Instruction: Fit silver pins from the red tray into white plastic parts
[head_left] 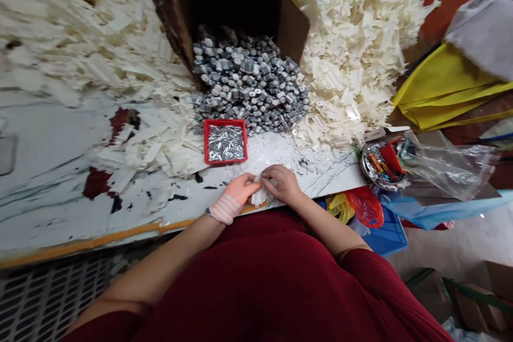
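Note:
Close to the table's front edge, my left hand [235, 196], in a pale orange glove with a striped cuff, pinches a small white plastic piece [258, 199]. My bare right hand [281, 184] meets it from the other side, its thumb and fingers closed on the same piece. Fingers cover much of the piece, so its full shape is hidden. Just beyond the hands sits a red tray [206, 141] filled with small shiny metal pins [225, 143]. Behind that lies a heap of small grey and white cylindrical parts [250, 83], spilling from a cardboard box [294, 24].
Large piles of cream plastic strips [352, 48] flank the box. To the right stands a metal bowl [365, 163] of mixed small items beside a clear plastic bag [452, 171]. Yellow cloth [449, 85] lies farther right. A blue bin [387, 238] is below the table edge.

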`<action>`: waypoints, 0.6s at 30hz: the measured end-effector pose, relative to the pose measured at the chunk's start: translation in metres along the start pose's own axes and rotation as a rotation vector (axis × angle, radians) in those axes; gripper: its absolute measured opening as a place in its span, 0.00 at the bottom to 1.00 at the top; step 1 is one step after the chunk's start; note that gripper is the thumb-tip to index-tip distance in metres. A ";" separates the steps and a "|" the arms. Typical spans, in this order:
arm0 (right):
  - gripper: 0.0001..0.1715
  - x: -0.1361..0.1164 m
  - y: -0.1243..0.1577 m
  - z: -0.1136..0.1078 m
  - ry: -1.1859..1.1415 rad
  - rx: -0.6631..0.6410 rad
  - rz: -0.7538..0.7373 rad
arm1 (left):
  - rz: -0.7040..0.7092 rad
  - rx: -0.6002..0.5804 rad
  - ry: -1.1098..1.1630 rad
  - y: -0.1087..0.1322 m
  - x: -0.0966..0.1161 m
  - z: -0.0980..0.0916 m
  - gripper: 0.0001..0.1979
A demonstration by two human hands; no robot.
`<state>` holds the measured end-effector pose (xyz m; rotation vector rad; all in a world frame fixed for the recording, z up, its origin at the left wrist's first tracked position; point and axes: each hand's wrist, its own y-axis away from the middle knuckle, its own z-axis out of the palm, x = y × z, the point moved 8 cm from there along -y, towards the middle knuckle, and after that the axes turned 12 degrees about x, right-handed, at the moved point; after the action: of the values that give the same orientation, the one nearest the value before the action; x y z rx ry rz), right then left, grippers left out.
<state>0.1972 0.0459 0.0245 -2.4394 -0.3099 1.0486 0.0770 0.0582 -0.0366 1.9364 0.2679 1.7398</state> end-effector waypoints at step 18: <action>0.23 0.036 -0.003 0.029 -0.450 -0.315 0.666 | 0.281 0.079 -0.366 0.004 0.023 -0.023 0.18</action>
<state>0.2005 0.0716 -0.0134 -2.6191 0.2485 1.9694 0.0573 0.0713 -0.0136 2.3971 -0.0724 1.5123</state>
